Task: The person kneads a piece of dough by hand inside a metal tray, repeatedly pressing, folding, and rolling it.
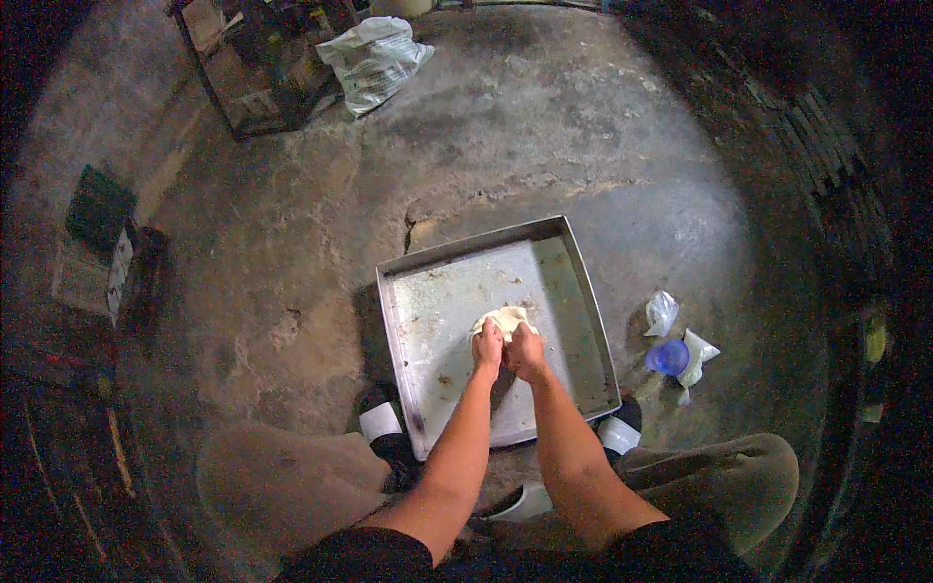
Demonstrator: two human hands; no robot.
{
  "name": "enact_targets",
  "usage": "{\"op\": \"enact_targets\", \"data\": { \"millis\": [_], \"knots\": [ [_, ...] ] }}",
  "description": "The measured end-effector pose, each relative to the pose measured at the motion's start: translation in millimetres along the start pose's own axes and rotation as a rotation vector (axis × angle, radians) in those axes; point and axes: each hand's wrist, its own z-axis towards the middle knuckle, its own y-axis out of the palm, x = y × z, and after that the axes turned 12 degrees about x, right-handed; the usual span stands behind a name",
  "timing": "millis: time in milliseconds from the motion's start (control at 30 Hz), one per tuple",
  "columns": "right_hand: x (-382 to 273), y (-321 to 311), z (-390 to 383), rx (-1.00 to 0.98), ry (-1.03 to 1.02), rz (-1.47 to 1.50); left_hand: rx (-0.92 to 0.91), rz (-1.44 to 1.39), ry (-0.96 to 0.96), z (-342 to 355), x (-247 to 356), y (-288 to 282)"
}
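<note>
A pale lump of dough [506, 317] is between my two hands, over the middle of a square metal tray [447, 291]. My left hand [488, 347] is closed on the dough's left side, thumb on top. From the right, my right hand [526, 351] grips it the same way, close beside the left. The dough's far edge sticks out beyond my fingers; the part under my hands is hidden. Small crumbs and smears mark the tray's metal bottom.
On the floor right of the tray stand a blue cup [667, 358], a clear plastic bag [662, 313] and a white bag [697, 358]. A white sack [374, 63] lies at the far left beside a dark-framed rack [262, 73]. My feet in black-and-white sandals [380, 421] flank the tray.
</note>
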Motion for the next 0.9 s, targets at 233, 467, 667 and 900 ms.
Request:
{"op": "enact_targets", "data": {
  "millis": [233, 467, 667, 900],
  "knots": [
    [68.0, -41.4, 70.6, -0.027, -0.403, -0.153, 0.140, 0.567, 0.188, -19.3, -19.0, 13.7],
    [-6.0, -20.2, 55.9, -0.088, 0.026, -0.321, -0.030, 0.707, 0.116, -1.5, 1.1, 21.8],
    [-47.8, 44.6, 47.6, -0.158, -0.119, -1.044, -0.124, 0.251, 0.079, 43.2, -87.6, 7.3],
    [24.3, -3.2, 152.1, -0.325, -0.667, -1.498, -0.088, -0.072, -0.175, -21.1, -19.9, 19.3]
  ]
}}
